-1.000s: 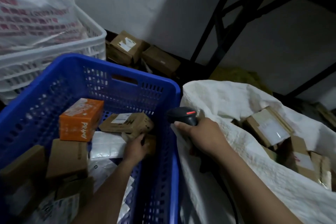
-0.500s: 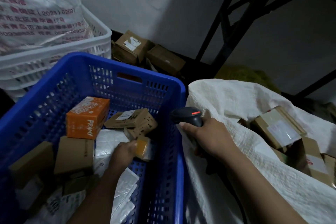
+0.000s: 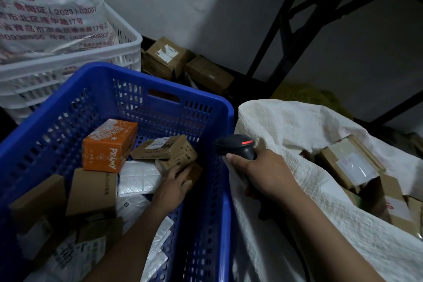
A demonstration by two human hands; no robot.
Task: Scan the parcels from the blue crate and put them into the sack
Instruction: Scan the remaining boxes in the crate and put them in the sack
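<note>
The left hand [image 3: 175, 182] curls round a small cardboard box [image 3: 196, 170] low in the blue crate [image 3: 160, 82], near the sack [image 3: 297, 126]; the right hand [image 3: 267, 174] grips the scanner [image 3: 238, 145]; the box is probably light and stiff; hold opposite faces, label exposed.

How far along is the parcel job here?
Done: several cardboard parcels lie in the white sack. In hand: the left hand grips a small brown box inside the blue crate; the right hand holds the scanner beside the rim. Left: the orange box, other brown boxes and white mailers remain in the crate.
</note>
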